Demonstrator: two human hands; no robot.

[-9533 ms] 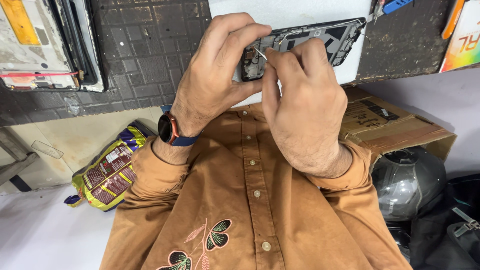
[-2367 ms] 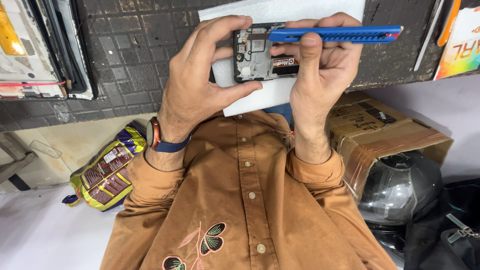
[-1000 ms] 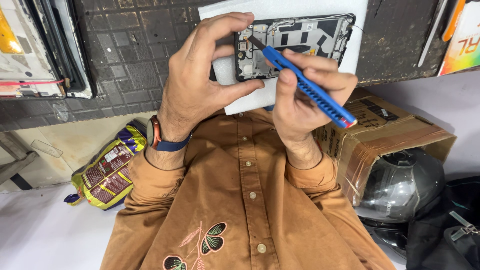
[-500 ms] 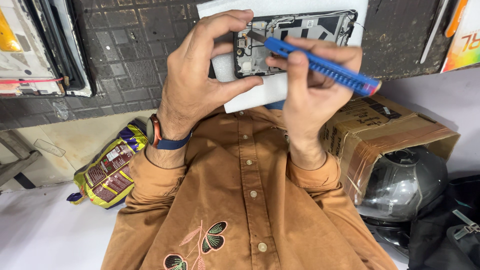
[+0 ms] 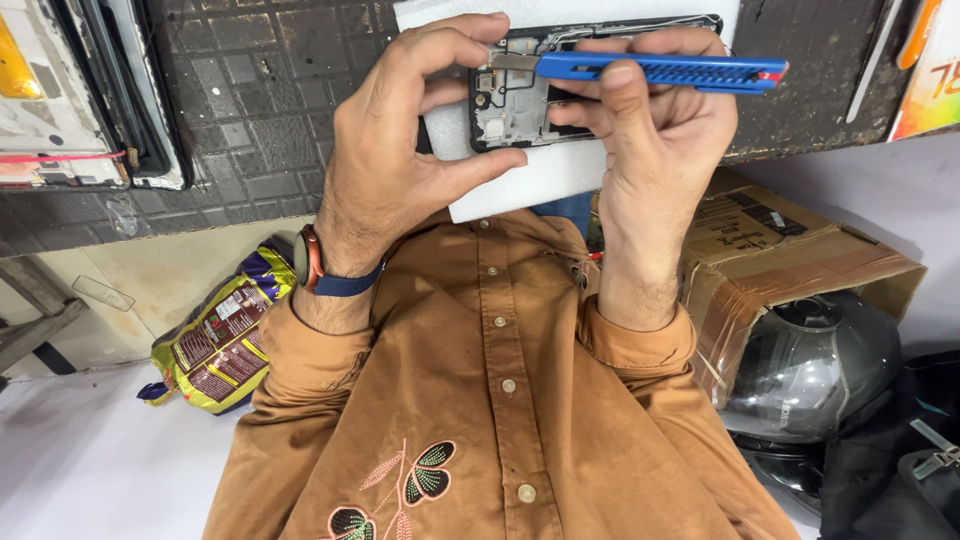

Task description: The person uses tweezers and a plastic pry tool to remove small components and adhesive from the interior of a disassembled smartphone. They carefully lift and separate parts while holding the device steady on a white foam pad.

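Clearly, the risks run from the left side of the view to the right.

1. At the far left, an opened device with a loose frame (image 5: 90,100) lies on the dark tiled surface (image 5: 260,110), near its edge; a nudge from the person's elbow could probably tip it off towards the snack packet (image 5: 215,340) on the floor below.
2. The left hand (image 5: 400,160) grasps the opened phone (image 5: 520,100) by its end, pinched between thumb and fingers over a white foam sheet (image 5: 560,180). The pinch covers little of the frame, so a hard push from the blade could likely twist the phone loose.
3. The right hand (image 5: 650,130) is clenched around a blue utility knife (image 5: 660,70), whose metal blade tip rests at the phone's upper corner, just beside the left fingertips (image 5: 490,25). A slip could cut those fingers or gouge the exposed board.
4. Prying too steeply may snap the thin blade.
5. Further right, a cardboard box (image 5: 800,260) and a helmet (image 5: 810,370) sit below the surface; a dropped knife would fall among them.
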